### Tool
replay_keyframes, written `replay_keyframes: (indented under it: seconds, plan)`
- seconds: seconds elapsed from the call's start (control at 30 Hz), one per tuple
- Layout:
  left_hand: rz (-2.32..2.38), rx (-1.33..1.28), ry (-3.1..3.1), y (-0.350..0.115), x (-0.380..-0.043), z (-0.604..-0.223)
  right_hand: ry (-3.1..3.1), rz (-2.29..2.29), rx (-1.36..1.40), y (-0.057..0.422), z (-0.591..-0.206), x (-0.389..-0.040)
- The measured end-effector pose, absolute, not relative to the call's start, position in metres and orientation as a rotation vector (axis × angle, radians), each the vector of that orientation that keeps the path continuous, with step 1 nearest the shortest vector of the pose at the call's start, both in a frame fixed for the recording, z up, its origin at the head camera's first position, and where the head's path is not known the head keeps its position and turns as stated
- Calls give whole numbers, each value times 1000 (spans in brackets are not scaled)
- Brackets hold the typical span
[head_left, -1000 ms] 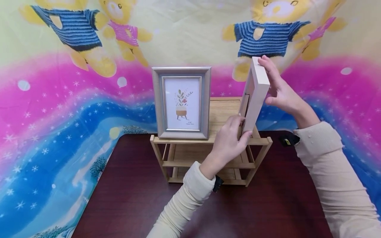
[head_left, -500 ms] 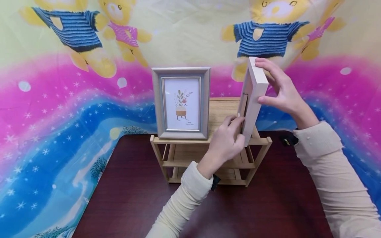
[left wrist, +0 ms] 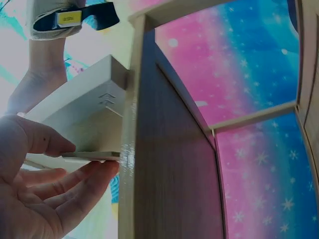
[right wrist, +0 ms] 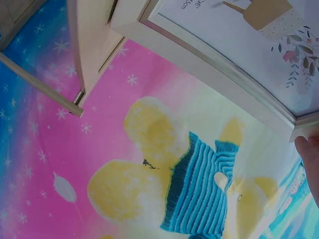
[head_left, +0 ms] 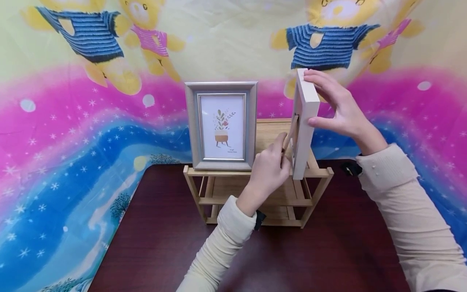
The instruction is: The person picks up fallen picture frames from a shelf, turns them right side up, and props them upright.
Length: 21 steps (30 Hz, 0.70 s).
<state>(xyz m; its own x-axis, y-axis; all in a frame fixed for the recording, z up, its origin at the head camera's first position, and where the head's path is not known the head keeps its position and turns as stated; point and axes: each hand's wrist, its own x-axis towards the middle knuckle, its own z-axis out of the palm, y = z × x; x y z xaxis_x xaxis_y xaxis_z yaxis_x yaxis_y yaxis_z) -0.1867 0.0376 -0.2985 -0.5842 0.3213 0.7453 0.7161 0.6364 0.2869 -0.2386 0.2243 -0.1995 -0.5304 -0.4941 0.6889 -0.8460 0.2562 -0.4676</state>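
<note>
A white picture frame (head_left: 306,134) stands edge-on at the right end of a small wooden rack's top, its back turned to the left. My right hand (head_left: 339,107) grips its upper part, thumb on the side edge and fingertips over the top. My left hand (head_left: 268,168) is at the frame's back and pinches its thin support leg (left wrist: 89,156), which tilts out from the back panel. In the right wrist view the frame's front (right wrist: 214,62) shows a potted-plant print. Beside it on the rack a silver-grey picture frame (head_left: 196,125) stands upright with a similar print facing me.
The light wooden rack (head_left: 255,201) has slatted lower shelves and stands on a dark red-brown table (head_left: 157,243). Behind hangs a colourful cloth (head_left: 233,44) printed with bears and snowflakes. The silver-grey frame is close to my left hand.
The white frame has shifted slightly left with my right hand on it. My left hand has drawn left, swinging the support leg away from the frame's back.
</note>
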Motion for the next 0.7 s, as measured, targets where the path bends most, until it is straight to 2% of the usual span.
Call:
replay_keyframes:
  seconds: [0.37, 0.7]
  plan:
    - [-732, -778, -2270, 36, -188, -298, -2329, 949, 1288, 218, -180, -243]
    - [-457, -663, -2235, 38, -188, -302, -2409, 858, 1299, 222, -174, -242]
